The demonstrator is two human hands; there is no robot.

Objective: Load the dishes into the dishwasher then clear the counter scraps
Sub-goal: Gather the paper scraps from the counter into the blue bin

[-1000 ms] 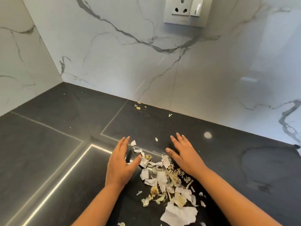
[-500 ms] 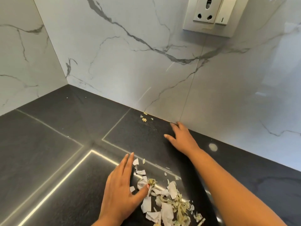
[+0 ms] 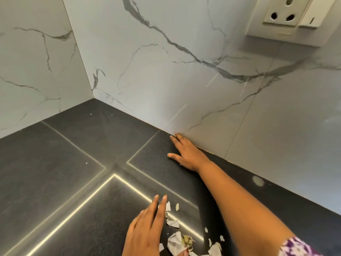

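1. Reaching further than half a second ago, the right hand now lies flat at the back edge of the desk, fingertips touching the foot of the marble wall; the stray bits that lay there earlier are no longer visible (probably under the palm, though I cannot tell).
2. Its grip is open: fingers straight and together, thumb splayed toward the front. That flat, edge-on placement suits raking loose bits away from the wall rather than picking them up.
3. The left hand rests flat near the front edge, fingers straight, its grip also open and holding nothing. It sits just beside the scraps, most likely as a stop that keeps the pile from spreading leftward.
4. Those scraps (pale papery peel and a few yellowish crumbs) lie in a loose heap near the front edge, between the left hand and the right forearm, partly cut off by the bottom of the view.
5. No dishes or dishwasher are in view, so this looks like the clearing stage; the likely next move is a sweep back toward the heap.
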